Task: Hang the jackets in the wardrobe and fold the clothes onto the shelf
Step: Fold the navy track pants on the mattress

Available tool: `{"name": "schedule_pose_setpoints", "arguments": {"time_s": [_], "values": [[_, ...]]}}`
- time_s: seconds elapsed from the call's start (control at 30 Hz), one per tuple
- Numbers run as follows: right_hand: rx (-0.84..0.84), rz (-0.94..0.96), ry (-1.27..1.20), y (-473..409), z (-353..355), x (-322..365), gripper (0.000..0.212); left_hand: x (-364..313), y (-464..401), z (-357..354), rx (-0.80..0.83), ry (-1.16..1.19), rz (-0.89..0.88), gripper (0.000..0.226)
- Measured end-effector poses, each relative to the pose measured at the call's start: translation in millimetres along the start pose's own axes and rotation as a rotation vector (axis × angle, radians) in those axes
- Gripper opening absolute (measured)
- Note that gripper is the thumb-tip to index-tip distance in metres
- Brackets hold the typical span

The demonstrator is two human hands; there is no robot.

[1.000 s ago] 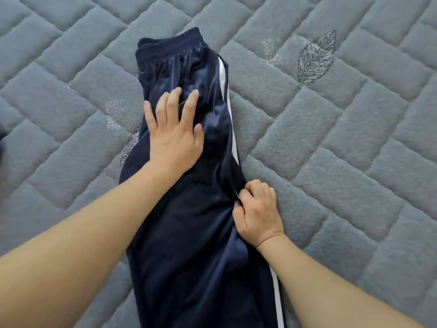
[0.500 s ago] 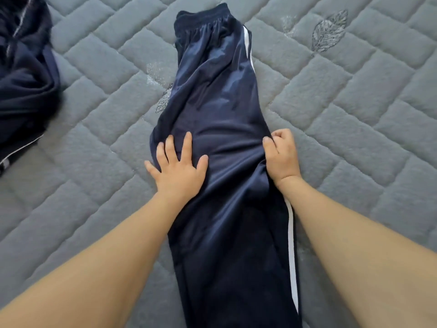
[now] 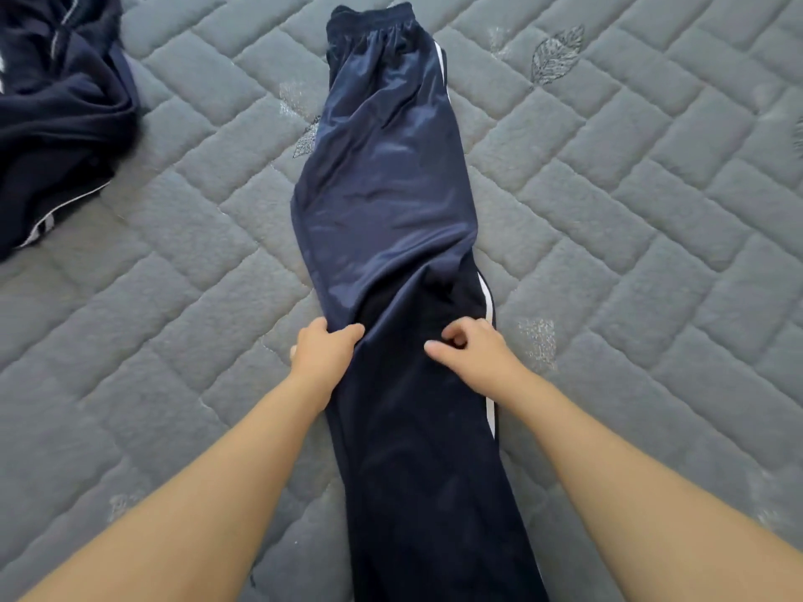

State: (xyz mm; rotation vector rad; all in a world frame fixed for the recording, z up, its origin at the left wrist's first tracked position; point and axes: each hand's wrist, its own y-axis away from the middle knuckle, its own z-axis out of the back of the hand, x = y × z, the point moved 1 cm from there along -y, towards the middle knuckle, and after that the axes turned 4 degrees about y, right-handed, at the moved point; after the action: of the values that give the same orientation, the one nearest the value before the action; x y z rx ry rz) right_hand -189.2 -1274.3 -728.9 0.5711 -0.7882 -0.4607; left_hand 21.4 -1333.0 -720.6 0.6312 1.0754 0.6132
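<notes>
Navy track pants with a white side stripe lie lengthwise on the grey quilted bed cover, waistband at the far end, legs folded one over the other. My left hand grips the left edge of the pants near the knee, thumb on top of the fabric. My right hand rests on the pants beside the white stripe, fingers curled and pinching a fold of cloth. The leg ends run out of view at the bottom.
A second navy garment with white piping lies crumpled at the far left of the bed cover. Leaf embroidery marks the cover at the far right of the pants.
Both hands have slid down the pants from the hip area toward the knee. My left hand went from lying flat on the fabric to gripping its left edge. The view pulled back, showing the garment at left.
</notes>
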Motion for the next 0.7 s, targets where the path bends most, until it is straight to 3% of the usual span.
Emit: {"name": "schedule_pose_setpoints", "arguments": {"time_s": [0.1,0.2,0.3,0.43,0.53,0.63,0.7], "values": [[-0.008,-0.065,0.075,20.2,-9.3,-8.3,0.014,5.9,3.5,2.1,-0.058,-0.015,-0.067,0.01],[0.025,-0.151,0.024,40.3,-9.3,-15.8,0.027,15.3,5.5,3.3,-0.044,0.024,-0.026,0.02],[0.168,-0.209,0.216,57.7,-16.5,-24.3,0.011,28.9,14.0,1.0,-0.01,-0.023,0.044,0.037],[0.346,-0.398,0.136,86.4,-32.6,-49.2,0.017,47.7,26.0,-7.9,0.06,0.003,-0.005,0.011],[0.372,-0.417,0.126,95.9,-33.6,-50.3,0.024,52.3,32.1,-11.9,0.054,0.068,-0.103,0.01],[0.671,-0.464,0.293,98.6,-24.7,-44.5,0.033,48.6,33.3,-13.2,0.001,0.263,-0.14,0.013],[0.837,-0.511,0.384,101.8,-20.7,-47.1,0.042,49.4,31.7,-13.6,0.0,0.251,-0.123,0.012]]}}
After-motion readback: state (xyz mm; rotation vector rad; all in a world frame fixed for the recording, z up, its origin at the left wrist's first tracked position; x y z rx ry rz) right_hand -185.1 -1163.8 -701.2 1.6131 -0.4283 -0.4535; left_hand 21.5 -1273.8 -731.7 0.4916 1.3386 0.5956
